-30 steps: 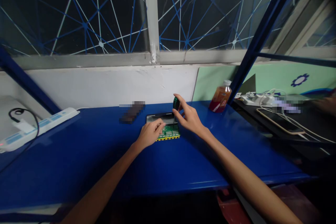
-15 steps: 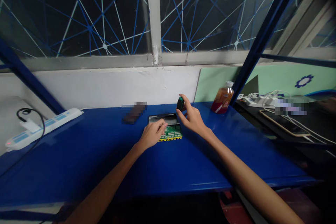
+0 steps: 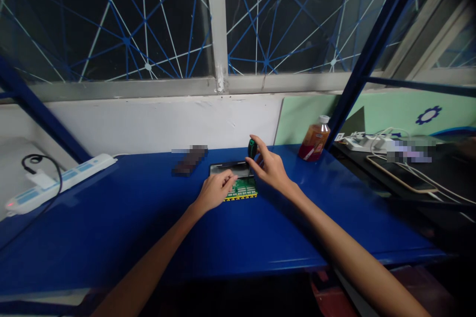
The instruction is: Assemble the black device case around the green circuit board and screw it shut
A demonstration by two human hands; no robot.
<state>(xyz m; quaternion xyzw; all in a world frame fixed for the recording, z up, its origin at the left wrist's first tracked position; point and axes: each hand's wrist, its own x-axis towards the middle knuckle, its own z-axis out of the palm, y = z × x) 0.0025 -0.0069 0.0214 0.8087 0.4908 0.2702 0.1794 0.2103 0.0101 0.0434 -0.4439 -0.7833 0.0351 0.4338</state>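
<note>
A green circuit board (image 3: 243,188) with a yellow-and-black striped front edge lies on the blue table, against a black tray-like case (image 3: 228,167). My left hand (image 3: 215,190) rests over the board's left side, fingers curled together; whatever they grip is hidden. In my right hand (image 3: 271,166) is a screwdriver (image 3: 252,147) with a black and green handle, held by thumb and fingers. It stands nearly upright, its thin shaft pointing down at the upper right of the board. Where the tip touches is too small to tell.
A white power strip (image 3: 63,183) with a black plugged-in cable lies at the left. A blurred-out dark object (image 3: 190,160) is behind my left hand. To the right stand a drink bottle (image 3: 314,139) and a phone (image 3: 401,174) among white cables on a black surface.
The whole view shifted a little. The screwdriver handle rose and tilted slightly, then came back down, my right fingers turning about it. My left hand stayed on the board.
</note>
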